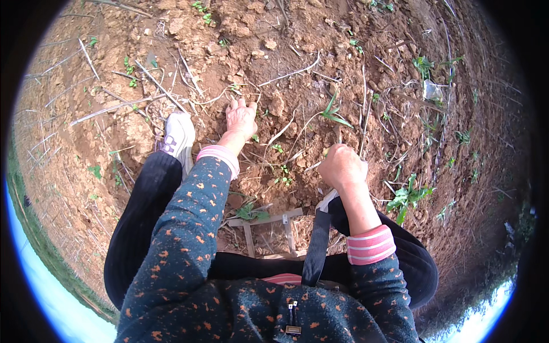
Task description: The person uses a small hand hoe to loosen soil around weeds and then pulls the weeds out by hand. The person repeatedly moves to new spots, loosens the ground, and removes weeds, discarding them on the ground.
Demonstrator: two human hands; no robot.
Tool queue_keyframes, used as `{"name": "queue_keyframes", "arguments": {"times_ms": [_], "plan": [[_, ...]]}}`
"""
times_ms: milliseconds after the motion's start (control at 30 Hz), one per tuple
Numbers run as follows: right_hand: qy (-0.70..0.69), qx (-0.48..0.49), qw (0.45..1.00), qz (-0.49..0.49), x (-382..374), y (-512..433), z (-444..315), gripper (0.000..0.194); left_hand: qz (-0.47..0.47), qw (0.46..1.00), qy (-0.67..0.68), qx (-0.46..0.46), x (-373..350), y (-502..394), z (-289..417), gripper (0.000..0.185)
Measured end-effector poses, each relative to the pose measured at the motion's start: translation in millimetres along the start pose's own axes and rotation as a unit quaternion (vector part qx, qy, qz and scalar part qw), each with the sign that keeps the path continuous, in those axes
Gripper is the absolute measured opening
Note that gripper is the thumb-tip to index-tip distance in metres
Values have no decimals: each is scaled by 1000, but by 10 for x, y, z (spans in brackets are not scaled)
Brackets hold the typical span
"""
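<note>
My left hand (241, 118) reaches down to the reddish soil (274, 103), with its fingertips at the ground beside a small green seedling; whether it grips anything is hidden. My right hand (343, 166) is closed around the handle of a tool, and only a short narrow part of that tool (339, 136) shows beyond the fist. Just past it, a grassy green weed (333, 115) stands in the soil. Small broad-leaved seedlings (284, 175) grow between my two arms.
Dry stalks (161, 85) lie scattered over the clods. A leafy weed (409, 196) grows at the right, with a scrap of clear plastic (432, 91) farther up. My white shoe (178, 133) is beside my left arm. A low wooden frame (266, 221) lies between my legs.
</note>
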State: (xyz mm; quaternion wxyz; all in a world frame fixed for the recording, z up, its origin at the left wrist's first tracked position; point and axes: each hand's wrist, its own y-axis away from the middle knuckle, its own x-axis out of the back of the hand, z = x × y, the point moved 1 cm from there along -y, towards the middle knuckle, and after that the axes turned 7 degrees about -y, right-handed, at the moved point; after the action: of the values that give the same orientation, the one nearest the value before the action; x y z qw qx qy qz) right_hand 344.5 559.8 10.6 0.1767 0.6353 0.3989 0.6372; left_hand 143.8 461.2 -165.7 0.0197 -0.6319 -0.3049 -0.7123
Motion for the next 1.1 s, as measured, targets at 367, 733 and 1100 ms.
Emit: {"name": "queue_keyframes", "arguments": {"times_ms": [367, 733, 1100], "plan": [[-6, 4, 1000, 5, -9, -11, 30, 31, -67, 991, -9, -119, -67, 557, 61, 20], [13, 2, 1000, 0, -37, -36, -7, 30, -29, 975, 169, 139, -77, 31, -48, 20], [16, 17, 1000, -9, -79, -52, 15, 31, -117, 988, 100, 34, -568, -196, -230, 15]]}}
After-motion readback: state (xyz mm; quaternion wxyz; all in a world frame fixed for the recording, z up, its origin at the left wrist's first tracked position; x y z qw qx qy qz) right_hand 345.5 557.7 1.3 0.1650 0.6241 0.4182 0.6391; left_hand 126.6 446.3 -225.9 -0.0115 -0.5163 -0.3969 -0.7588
